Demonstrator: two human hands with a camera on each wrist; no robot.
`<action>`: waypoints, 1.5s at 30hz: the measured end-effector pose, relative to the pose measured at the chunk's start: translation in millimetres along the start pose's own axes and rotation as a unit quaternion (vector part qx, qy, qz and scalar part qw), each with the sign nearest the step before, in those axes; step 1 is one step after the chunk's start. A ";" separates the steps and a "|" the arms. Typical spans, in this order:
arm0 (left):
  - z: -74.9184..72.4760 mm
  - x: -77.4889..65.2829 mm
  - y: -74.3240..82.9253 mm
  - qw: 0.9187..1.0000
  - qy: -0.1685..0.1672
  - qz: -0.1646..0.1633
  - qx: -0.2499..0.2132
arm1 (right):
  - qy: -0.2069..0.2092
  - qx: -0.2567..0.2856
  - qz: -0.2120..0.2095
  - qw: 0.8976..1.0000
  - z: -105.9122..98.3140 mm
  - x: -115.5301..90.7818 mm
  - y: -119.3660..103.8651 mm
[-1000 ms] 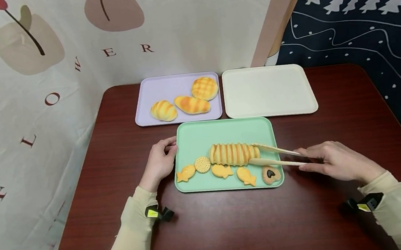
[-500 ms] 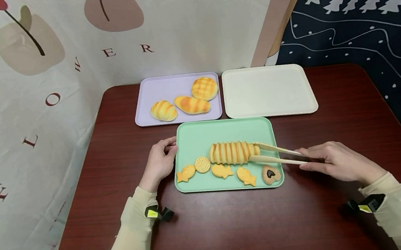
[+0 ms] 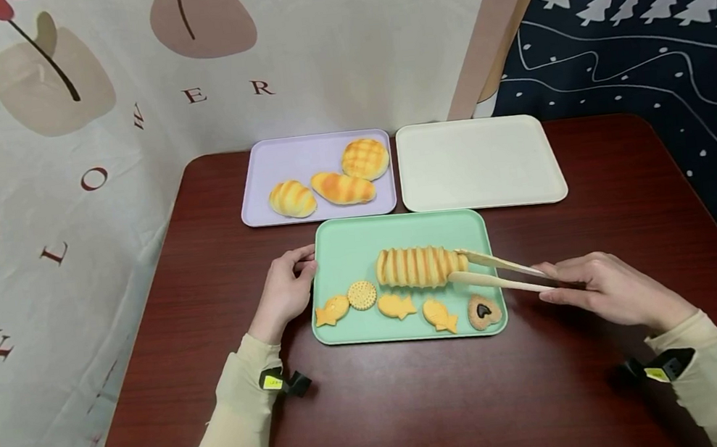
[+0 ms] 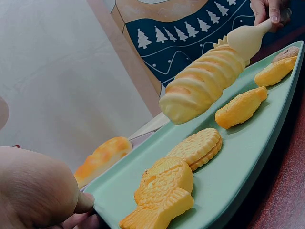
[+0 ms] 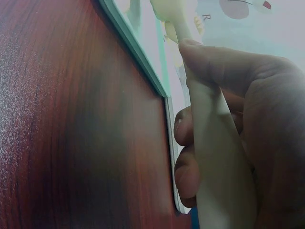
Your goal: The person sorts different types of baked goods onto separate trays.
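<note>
Green tray (image 3: 399, 234) at left hand (image 3: 288, 284): smooth plastic, satin. Fish-shaped biscuit (image 3: 333, 310) nearest that hand: matt, moulded scales. Round biscuit (image 3: 362, 295) beside it: matt, embossed. Ridged roll (image 3: 417, 267) between hands: matt, smooth-skinned. Heart biscuit (image 3: 484, 311) nearer right hand (image 3: 608, 290): rough, grainy. Tongs (image 3: 494, 281) in right hand: smooth, matt, probably wood; wrist view too dim to settle. Table (image 3: 404, 408) under both: wood-grained, glossy. Sleeves (image 3: 234, 411): matt cloth. Backdrop (image 3: 340, 50) beyond hands: creased cloth.

The head camera looks forward and down upon most of the surface (image 3: 417, 407). The left wrist one, low and near, looks aslant across the green tray (image 4: 236, 157). The right one looks very closely past the right hand (image 5: 274, 114); all three share this tray.
</note>
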State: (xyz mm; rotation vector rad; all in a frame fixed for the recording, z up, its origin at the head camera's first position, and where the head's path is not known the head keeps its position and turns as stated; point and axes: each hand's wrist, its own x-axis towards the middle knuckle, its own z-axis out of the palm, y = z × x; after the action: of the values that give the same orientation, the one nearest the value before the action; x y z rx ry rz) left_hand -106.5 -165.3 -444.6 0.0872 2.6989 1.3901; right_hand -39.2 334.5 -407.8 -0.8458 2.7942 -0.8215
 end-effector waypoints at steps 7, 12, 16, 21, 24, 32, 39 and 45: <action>-0.2 -0.3 0.0 1.000 -0.001 0.001 -0.001 | 0.013 0.002 0.006 1.000 -2.1 -0.7 0.1; -0.2 -0.2 0.0 1.000 0.001 0.002 -0.001 | 0.022 0.003 0.006 1.000 -4.4 0.0 0.0; -0.4 -0.2 -0.2 1.000 0.001 0.002 -0.001 | 0.027 0.002 0.018 0.999 -7.1 0.5 -1.5; -0.3 -0.2 0.6 1.000 0.000 0.003 -0.002 | 0.029 0.000 0.035 0.999 -10.4 2.3 -4.6; -0.5 -0.2 0.7 1.000 -0.002 0.003 -0.004 | 0.030 0.003 0.030 0.999 -12.1 4.1 -5.3; -1.0 -1.0 0.5 1.000 -0.005 0.000 -0.004 | 0.038 0.003 0.010 0.999 -16.3 12.5 -5.3; -1.1 -0.3 -0.6 1.000 0.000 0.008 -0.003 | 0.040 0.012 0.005 0.999 -18.4 23.0 -4.8; -1.2 -0.7 -0.3 1.000 0.000 0.009 -0.002 | 0.035 0.021 0.036 0.999 -20.4 33.4 -7.5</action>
State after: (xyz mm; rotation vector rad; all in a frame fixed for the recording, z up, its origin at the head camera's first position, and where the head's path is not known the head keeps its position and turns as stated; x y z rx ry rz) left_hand -105.9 -166.5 -444.1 0.1099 2.7017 1.4018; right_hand -68.7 320.7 -384.9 -0.7201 2.8369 -0.9116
